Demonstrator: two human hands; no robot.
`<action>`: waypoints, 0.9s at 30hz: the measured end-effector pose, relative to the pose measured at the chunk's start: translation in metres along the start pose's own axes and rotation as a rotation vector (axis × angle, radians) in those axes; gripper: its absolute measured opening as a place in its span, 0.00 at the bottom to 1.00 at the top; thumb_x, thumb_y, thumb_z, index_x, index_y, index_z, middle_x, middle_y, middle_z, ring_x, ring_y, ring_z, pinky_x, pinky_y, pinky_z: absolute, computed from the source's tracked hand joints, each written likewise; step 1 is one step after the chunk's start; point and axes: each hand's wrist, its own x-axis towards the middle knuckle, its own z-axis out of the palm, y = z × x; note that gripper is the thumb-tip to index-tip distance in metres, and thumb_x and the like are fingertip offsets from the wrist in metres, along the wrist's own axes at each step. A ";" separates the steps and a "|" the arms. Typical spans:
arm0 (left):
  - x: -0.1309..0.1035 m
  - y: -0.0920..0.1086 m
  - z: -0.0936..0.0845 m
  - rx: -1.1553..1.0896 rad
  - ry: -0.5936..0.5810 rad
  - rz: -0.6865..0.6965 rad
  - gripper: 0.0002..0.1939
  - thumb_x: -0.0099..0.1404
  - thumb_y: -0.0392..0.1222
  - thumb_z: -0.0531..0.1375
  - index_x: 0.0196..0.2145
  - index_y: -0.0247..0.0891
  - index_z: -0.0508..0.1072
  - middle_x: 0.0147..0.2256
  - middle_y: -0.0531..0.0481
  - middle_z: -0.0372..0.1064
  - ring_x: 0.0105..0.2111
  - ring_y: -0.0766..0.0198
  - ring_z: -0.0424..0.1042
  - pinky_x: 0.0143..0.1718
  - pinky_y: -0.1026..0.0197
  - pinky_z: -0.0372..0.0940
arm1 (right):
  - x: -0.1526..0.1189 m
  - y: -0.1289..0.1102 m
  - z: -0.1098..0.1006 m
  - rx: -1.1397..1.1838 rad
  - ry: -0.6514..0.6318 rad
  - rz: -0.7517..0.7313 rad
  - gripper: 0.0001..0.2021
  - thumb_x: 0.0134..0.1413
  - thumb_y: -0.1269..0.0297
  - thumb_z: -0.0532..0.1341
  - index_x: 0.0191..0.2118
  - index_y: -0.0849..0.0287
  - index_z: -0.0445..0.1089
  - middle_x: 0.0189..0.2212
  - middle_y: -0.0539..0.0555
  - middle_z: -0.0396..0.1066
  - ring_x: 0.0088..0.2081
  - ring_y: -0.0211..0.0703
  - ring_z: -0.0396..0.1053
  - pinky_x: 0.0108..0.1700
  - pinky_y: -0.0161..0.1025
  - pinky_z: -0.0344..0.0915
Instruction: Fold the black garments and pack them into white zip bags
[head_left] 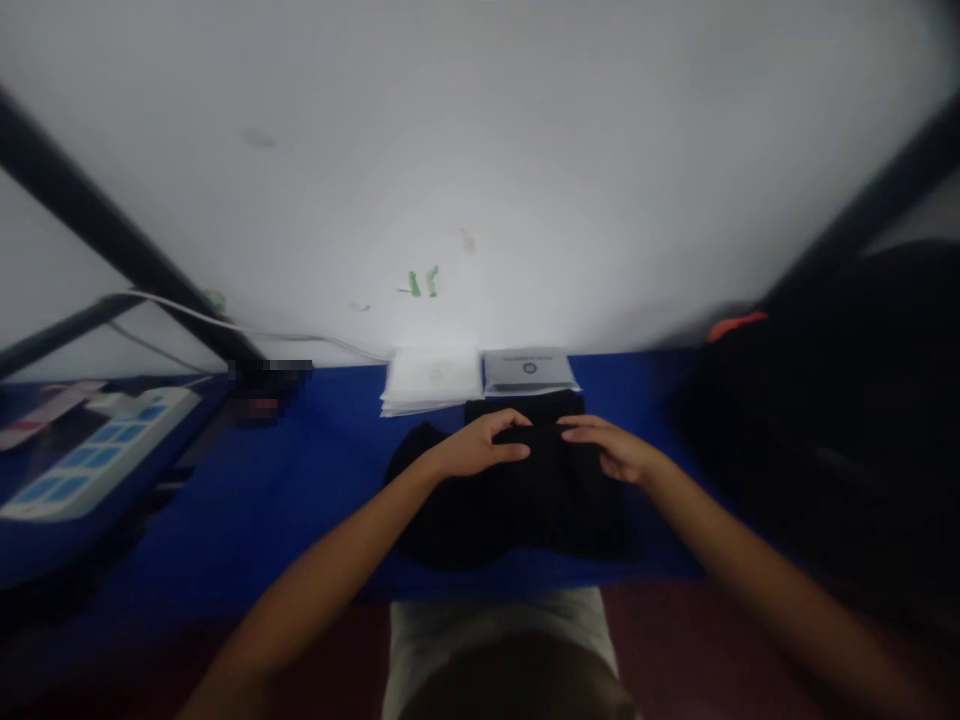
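Black cloth (510,515) on the table (300,520), just nearer me than the packets (435,375). My left grip (474,447) and right grip (621,452) each pinch its fold. I judge it light, soft and limp, best held at spaced points there.

We see our left hand (484,446) touching black cloth (517,510), its thumb and fingertips spread on the fabric; our right hand (619,450) touches the cloth just beside it. The dark folds hide whether either one grips. Just beyond our left hand lies a stack of white packets (433,372), and beyond the gap between both hands, a grey packet (529,370). Well left of our left hand, a white power strip (105,455) with blue sockets sits on a blue surface.
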 end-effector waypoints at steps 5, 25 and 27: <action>0.003 0.006 0.021 0.463 0.311 0.004 0.15 0.60 0.34 0.56 0.46 0.41 0.68 0.45 0.47 0.70 0.47 0.55 0.69 0.52 0.51 0.63 | -0.005 0.008 -0.011 0.077 0.086 -0.051 0.06 0.54 0.62 0.67 0.34 0.58 0.71 0.22 0.48 0.72 0.20 0.34 0.70 0.21 0.27 0.70; -0.035 0.013 0.003 -0.373 0.665 -0.018 0.04 0.54 0.37 0.57 0.25 0.37 0.71 0.27 0.53 0.65 0.28 0.66 0.63 0.29 0.65 0.58 | -0.021 0.021 -0.004 -0.466 0.120 -0.258 0.22 0.42 0.65 0.68 0.47 0.53 0.68 0.45 0.52 0.68 0.45 0.44 0.67 0.48 0.43 0.65; -0.062 0.003 -0.011 -0.431 0.799 -0.053 0.02 0.51 0.36 0.58 0.25 0.37 0.71 0.27 0.53 0.65 0.29 0.66 0.64 0.29 0.65 0.58 | -0.018 0.022 -0.008 -0.446 0.150 -0.292 0.24 0.43 0.65 0.67 0.49 0.52 0.65 0.45 0.52 0.67 0.46 0.46 0.67 0.49 0.45 0.65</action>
